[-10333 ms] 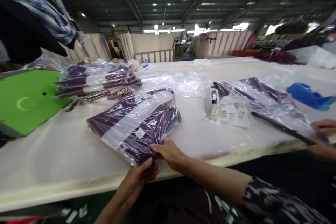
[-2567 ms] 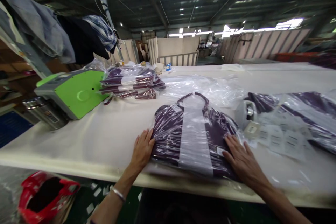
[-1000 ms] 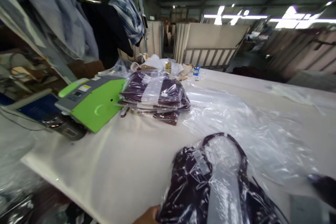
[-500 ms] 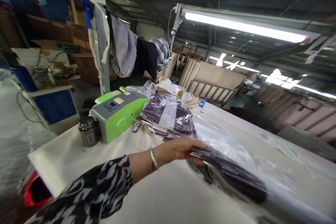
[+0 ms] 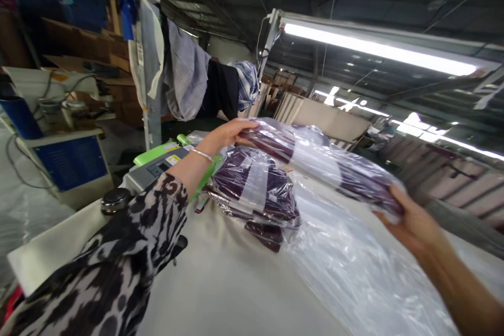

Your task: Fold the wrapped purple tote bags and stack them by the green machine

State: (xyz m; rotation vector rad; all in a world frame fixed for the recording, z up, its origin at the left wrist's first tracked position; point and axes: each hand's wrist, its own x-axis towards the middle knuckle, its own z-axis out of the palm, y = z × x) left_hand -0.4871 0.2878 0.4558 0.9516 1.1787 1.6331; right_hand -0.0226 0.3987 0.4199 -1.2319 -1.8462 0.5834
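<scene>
My left grip (image 5: 235, 132) and right grip (image 5: 411, 223) are holding the wrapped bag (image 5: 318, 160) by its ends. A wrapped stack (image 5: 254, 184) is lying on the table (image 5: 224, 283).

On the near side of the stack of wrapped bags (image 5: 255, 186), a bare stretch of pale tabletop (image 5: 224, 289) left room for a hand. Left of the stack, a green-and-grey machine (image 5: 147, 170) blocked the way. Right of it, loose clear plastic (image 5: 366, 268) covered the surface. Above its far edge and rightward, the raised wrapped bag (image 5: 315, 156), spanning left hand (image 5: 232, 132) to right hand (image 5: 407, 220), formed a barrier.
</scene>
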